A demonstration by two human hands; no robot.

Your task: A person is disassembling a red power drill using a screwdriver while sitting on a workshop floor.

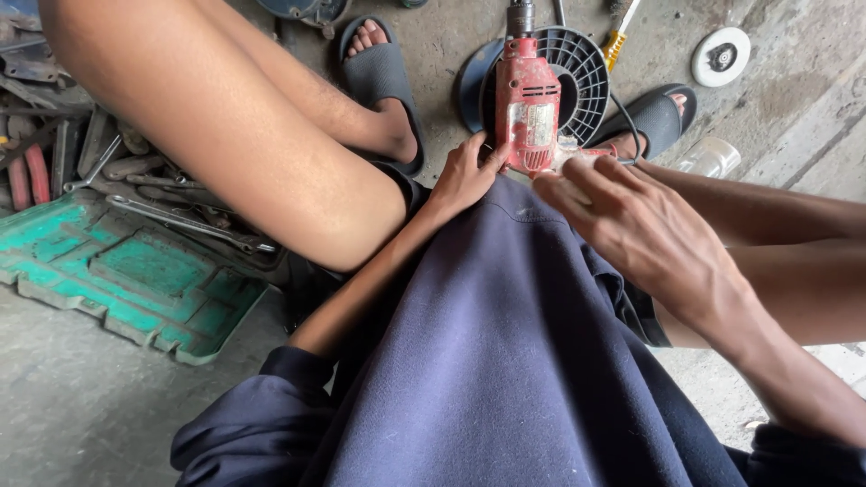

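Observation:
A worn red electric drill (526,106) lies nose away from me, its rear end resting near my lap on dark blue cloth. My left hand (465,173) touches the drill's left rear side with its fingertips. My right hand (636,230) comes in from the right, fingers stretched toward the drill's back end and grip, which it partly hides. Whether the right hand clasps the grip is unclear. A dark cable (629,122) runs off the drill's right side.
A black fan grille (582,72) lies under the drill. My bare legs and dark sandals (383,72) frame it. An open green tool case (126,275) and several wrenches sit at left. A white disc (721,56) and a yellow-handled tool (615,43) lie beyond on the concrete.

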